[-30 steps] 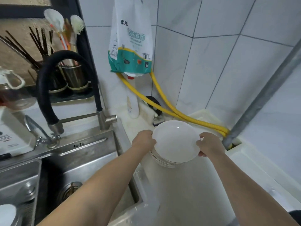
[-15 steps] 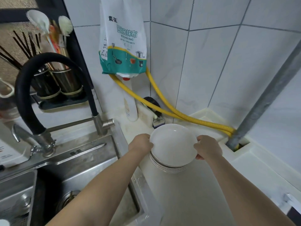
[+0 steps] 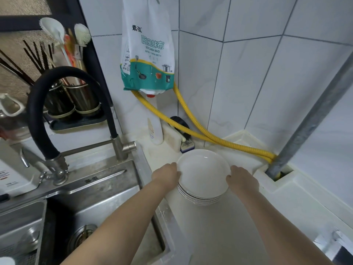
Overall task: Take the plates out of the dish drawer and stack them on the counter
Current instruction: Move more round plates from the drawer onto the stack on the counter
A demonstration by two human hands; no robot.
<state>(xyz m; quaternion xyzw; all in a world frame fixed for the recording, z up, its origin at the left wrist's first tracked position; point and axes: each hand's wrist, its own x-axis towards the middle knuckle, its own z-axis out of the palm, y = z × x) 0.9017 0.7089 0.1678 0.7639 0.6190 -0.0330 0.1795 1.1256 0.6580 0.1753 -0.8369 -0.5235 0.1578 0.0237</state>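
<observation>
A stack of several white plates (image 3: pixel 203 173) with dark rim lines sits low over the pale counter (image 3: pixel 219 226), right of the sink. My left hand (image 3: pixel 166 175) grips the stack's left edge and my right hand (image 3: pixel 241 179) grips its right edge. Whether the bottom plate touches the counter cannot be told. The dish drawer is out of view.
A steel sink (image 3: pixel 91 203) with a black hose faucet (image 3: pixel 49 111) lies to the left. Behind the plates are a white bottle (image 3: pixel 155 131), a brush (image 3: pixel 186 142) and yellow hoses (image 3: pixel 219 138). A grey pipe (image 3: pixel 309 127) rises at the right. A kitchen rag bag (image 3: pixel 148 54) hangs on the tiled wall.
Both hands have lowered the stack of plates toward the counter, keeping their grip on its two edges.
</observation>
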